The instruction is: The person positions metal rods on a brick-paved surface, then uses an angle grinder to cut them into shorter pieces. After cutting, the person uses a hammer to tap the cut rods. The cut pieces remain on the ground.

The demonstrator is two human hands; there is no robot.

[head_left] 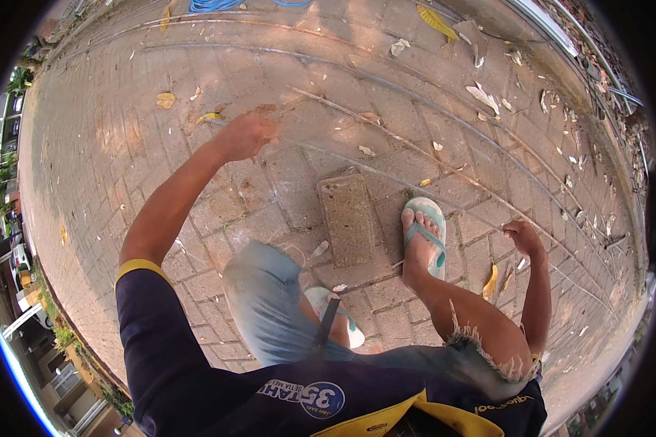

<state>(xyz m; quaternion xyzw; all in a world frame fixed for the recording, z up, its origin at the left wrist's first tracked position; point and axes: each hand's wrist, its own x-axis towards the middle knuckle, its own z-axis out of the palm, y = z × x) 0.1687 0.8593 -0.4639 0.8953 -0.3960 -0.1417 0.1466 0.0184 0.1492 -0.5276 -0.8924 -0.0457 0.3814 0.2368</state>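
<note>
Shirt (219,400) nearest. Left hand (246,136): fingers curled closed around thin rod (342,159). Right hand (523,239): fingers curled beside same rod, cannot tell if gripping. Rod crosses paving (233,80), just beyond brick (346,218).

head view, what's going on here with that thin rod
A person in flip-flops, knees bent, seems to grip a thin rod in both hands, the left hand and right hand set well apart. The rod passes just beyond a rough block on the brick paving. More long rods lie farther out, among scattered leaves.
</note>
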